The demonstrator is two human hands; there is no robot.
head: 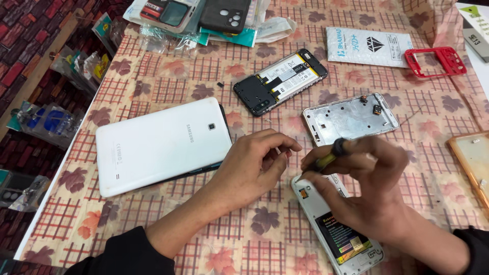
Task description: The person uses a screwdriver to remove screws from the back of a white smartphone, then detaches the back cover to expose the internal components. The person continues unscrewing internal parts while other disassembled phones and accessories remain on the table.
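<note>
Here, from my remote seat, I see the right hand curled tight around a small screwdriver with a dark and yellow handle, its tip pointing down toward the top end of an opened white phone. That phone lies on the checked tablecloth with its back off and a dark battery showing; the wrist covers its middle, and its lower end nearly reaches the bottom edge of the view. The driver's tip is hidden behind the fingers, so I cannot tell whether it touches the phone.

The left hand rests just beside it, fingers bent inward with thumb and forefinger pinched together; it may hold a tiny screw, but anything there is too small for me to make out.

Left of that hand lies a white tablet, face down. Above the hands sits a bare silver phone frame, and farther up a black phone with its back removed. A red frame and a white packet lie near the top right. An orange-rimmed panel is cut off by the right edge.
</note>
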